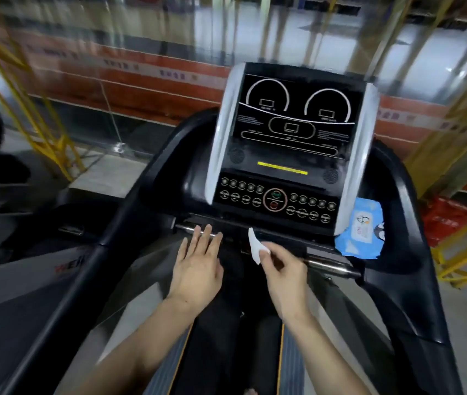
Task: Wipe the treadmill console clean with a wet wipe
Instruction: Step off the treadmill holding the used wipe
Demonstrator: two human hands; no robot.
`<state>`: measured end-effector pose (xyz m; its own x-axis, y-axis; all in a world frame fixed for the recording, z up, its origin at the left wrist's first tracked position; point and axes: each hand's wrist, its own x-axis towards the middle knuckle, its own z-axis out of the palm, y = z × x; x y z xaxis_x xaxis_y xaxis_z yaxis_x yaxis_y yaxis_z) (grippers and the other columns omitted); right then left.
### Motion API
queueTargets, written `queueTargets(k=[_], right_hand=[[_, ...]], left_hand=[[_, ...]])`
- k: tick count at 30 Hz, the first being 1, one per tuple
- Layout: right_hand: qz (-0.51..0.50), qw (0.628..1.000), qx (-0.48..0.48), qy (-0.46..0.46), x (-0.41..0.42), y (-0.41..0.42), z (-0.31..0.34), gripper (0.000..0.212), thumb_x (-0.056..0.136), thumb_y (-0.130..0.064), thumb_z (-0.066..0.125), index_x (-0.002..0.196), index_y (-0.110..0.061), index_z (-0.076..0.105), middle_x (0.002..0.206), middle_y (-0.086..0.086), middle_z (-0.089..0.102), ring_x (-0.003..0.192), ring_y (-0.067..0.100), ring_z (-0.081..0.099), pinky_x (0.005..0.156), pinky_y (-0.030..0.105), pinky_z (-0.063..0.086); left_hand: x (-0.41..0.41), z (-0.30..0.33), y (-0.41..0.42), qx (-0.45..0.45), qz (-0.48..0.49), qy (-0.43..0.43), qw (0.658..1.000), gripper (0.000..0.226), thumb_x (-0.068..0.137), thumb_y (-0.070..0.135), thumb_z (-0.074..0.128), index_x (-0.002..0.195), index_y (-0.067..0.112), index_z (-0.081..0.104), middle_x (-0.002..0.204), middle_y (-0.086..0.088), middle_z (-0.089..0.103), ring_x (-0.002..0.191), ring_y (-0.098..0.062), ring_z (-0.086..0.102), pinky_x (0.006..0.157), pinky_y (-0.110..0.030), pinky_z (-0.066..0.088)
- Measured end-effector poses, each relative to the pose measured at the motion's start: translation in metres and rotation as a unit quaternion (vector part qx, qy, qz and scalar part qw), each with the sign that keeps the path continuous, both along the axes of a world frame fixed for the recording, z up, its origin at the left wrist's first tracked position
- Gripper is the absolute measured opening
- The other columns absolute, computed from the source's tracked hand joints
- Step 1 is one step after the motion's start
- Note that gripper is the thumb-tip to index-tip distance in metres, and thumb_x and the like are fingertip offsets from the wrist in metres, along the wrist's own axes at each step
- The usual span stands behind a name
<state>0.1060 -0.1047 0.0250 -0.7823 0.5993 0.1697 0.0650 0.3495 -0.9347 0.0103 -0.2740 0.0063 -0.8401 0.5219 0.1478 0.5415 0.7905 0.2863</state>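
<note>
The treadmill console stands ahead, a black display panel between silver side strips, with a button panel below it. My right hand pinches a small white wet wipe just below the button panel, above the metal handlebar. My left hand is flat with straight fingers, fingertips reaching the handlebar at the left. A blue pack of wet wipes lies in the tray to the right of the console.
Black side rails curve down on both sides of me. The belt runs below my arms. Yellow railings and a red bag are at the right; a glass wall is behind the console.
</note>
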Motion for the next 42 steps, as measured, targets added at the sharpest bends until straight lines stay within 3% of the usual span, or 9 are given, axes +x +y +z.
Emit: queueTargets(k=[8, 11, 14, 18, 23, 27, 31, 35, 42], right_hand=[[0.133, 0.988, -0.084, 0.013, 0.005, -0.163, 0.019, 0.018, 0.099, -0.013, 0.070, 0.107, -0.026, 0.080, 0.101, -0.019, 0.078, 0.096, 0.000, 0.072, 0.081, 0.010, 0.049], [0.207, 0.974, -0.092, -0.001, 0.003, -0.219, 0.018, 0.018, 0.099, -0.016, 0.069, 0.106, -0.029, 0.079, 0.096, -0.012, 0.078, 0.086, 0.010, 0.071, 0.076, 0.017, 0.053], [0.275, 0.957, -0.094, -0.015, -0.006, -0.267, 0.012, 0.016, 0.100, -0.020, 0.070, 0.106, -0.032, 0.079, 0.097, -0.013, 0.078, 0.092, 0.007, 0.072, 0.082, 0.025, 0.056], [0.370, 0.926, -0.079, -0.022, -0.016, -0.334, 0.003, 0.014, 0.098, -0.017, 0.070, 0.106, -0.025, 0.080, 0.100, -0.013, 0.079, 0.099, 0.006, 0.072, 0.088, 0.030, 0.057], [0.490, 0.869, -0.071, -0.014, 0.007, -0.422, -0.016, 0.025, 0.096, -0.008, 0.070, 0.098, -0.032, 0.077, 0.098, -0.010, 0.078, 0.095, 0.005, 0.071, 0.085, 0.026, 0.056], [0.572, 0.816, -0.070, -0.044, 0.052, -0.482, -0.041, 0.024, 0.096, -0.007, 0.071, 0.097, -0.030, 0.079, 0.098, -0.011, 0.078, 0.095, 0.011, 0.072, 0.086, 0.037, 0.058], [0.627, 0.773, -0.055, -0.076, 0.105, -0.522, -0.052, 0.020, 0.096, -0.010, 0.070, 0.098, -0.028, 0.079, 0.097, -0.012, 0.078, 0.094, 0.011, 0.072, 0.086, 0.040, 0.058], [0.654, 0.752, -0.028, -0.077, 0.144, -0.556, -0.061, 0.020, 0.095, -0.010, 0.071, 0.098, -0.027, 0.080, 0.095, -0.012, 0.078, 0.090, 0.013, 0.072, 0.081, 0.036, 0.058], [0.621, 0.776, 0.022, -0.106, 0.235, -0.642, -0.101, 0.018, 0.095, -0.011, 0.071, 0.098, -0.026, 0.081, 0.091, -0.014, 0.077, 0.083, 0.008, 0.070, 0.072, 0.021, 0.053]], left_hand=[[0.051, 0.010, -0.179, 0.015, 0.126, 0.038, 0.991, 0.060, 0.095, 0.024, 0.056, 0.154, 0.014, 0.046, 0.164, -0.010, 0.039, 0.156, -0.030, 0.028, 0.123, -0.054, 0.030], [0.073, 0.011, -0.235, 0.007, 0.188, 0.029, 0.982, 0.064, 0.095, 0.034, 0.033, 0.155, 0.014, 0.042, 0.165, -0.010, 0.037, 0.156, -0.031, 0.026, 0.124, -0.054, 0.029], [0.096, 0.009, -0.287, -0.005, 0.266, 0.020, 0.964, 0.064, 0.093, 0.030, 0.037, 0.154, 0.014, 0.042, 0.164, -0.012, 0.039, 0.154, -0.033, 0.031, 0.122, -0.055, 0.033], [0.143, -0.001, -0.351, -0.016, 0.370, -0.007, 0.929, 0.065, 0.091, 0.026, 0.048, 0.155, 0.016, 0.040, 0.164, -0.011, 0.039, 0.154, -0.033, 0.030, 0.122, -0.054, 0.031], [0.230, -0.016, -0.412, -0.036, 0.500, -0.045, 0.864, 0.065, 0.092, 0.036, 0.033, 0.155, 0.019, 0.040, 0.164, -0.008, 0.040, 0.154, -0.032, 0.032, 0.121, -0.053, 0.034], [0.309, -0.031, -0.445, -0.055, 0.576, -0.078, 0.812, 0.063, 0.094, 0.038, 0.039, 0.154, 0.019, 0.042, 0.164, -0.006, 0.040, 0.152, -0.033, 0.035, 0.119, -0.056, 0.037], [0.372, -0.039, -0.470, -0.054, 0.619, -0.098, 0.777, 0.063, 0.095, 0.039, 0.037, 0.155, 0.019, 0.040, 0.165, -0.006, 0.038, 0.154, -0.032, 0.031, 0.120, -0.054, 0.035], [0.411, -0.052, -0.502, -0.058, 0.622, -0.105, 0.774, 0.065, 0.093, 0.041, 0.031, 0.152, 0.018, 0.045, 0.164, -0.008, 0.041, 0.152, -0.032, 0.035, 0.118, -0.055, 0.039], [0.485, -0.096, -0.604, -0.015, 0.610, -0.167, 0.775, 0.061, 0.103, 0.038, 0.039, 0.161, 0.022, 0.027, 0.173, -0.004, 0.019, 0.160, -0.026, 0.011, 0.128, -0.049, 0.017]])
